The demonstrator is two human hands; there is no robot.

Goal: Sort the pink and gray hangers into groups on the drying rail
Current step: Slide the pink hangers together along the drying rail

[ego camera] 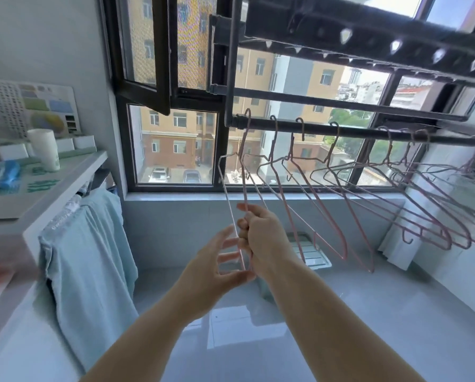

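Note:
A dark drying rail (352, 131) runs across the window with several thin wire hangers hooked on it. The leftmost pink hanger (244, 158) hangs near the rail's left end, and my right hand (261, 232) is shut on its lower wires. My left hand (217, 266) is open just below and left of it, fingers spread beside the hanger's bottom corner. More pink hangers (321, 210) hang to the right. At the far right a cluster of gray hangers (473, 194) mixes with pink ones.
A white counter (65, 177) at the left holds a cup, small boxes and a blue packet. A light blue towel (92, 244) hangs from its edge. Above the rail sits a dark rack frame (368, 37). An open window sash (159, 51) juts inward at upper left.

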